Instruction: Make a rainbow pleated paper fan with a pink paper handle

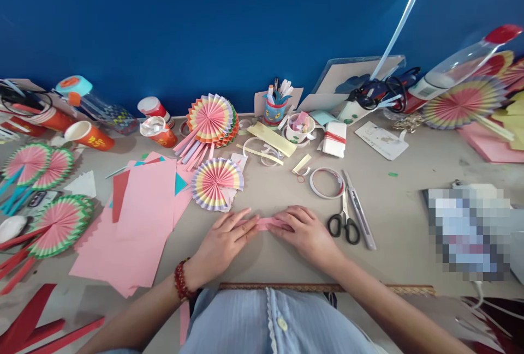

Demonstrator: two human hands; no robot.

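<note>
A narrow folded strip of pink paper [268,223] lies across the table in front of me, mostly covered by my fingers. My left hand [225,237], with a beaded bracelet at its wrist, has its fingers on the strip's left part. On the right part, my right hand [305,228] presses with its fingertips and thumb. Just beyond my left hand sits a round pleated paper fan [216,182] in pink, yellow and lilac. To the right of my right hand lie black-handled scissors [344,217], a utility knife [359,209] and a roll of tape [327,182].
Pink paper sheets [143,217] are spread at the left, near green-edged fans [63,226]. Paper cups [90,136], a pen holder [275,109] and a plastic bottle [458,67] stand along the blue wall [229,27]. A blurred-out phone [466,234] rests at the right.
</note>
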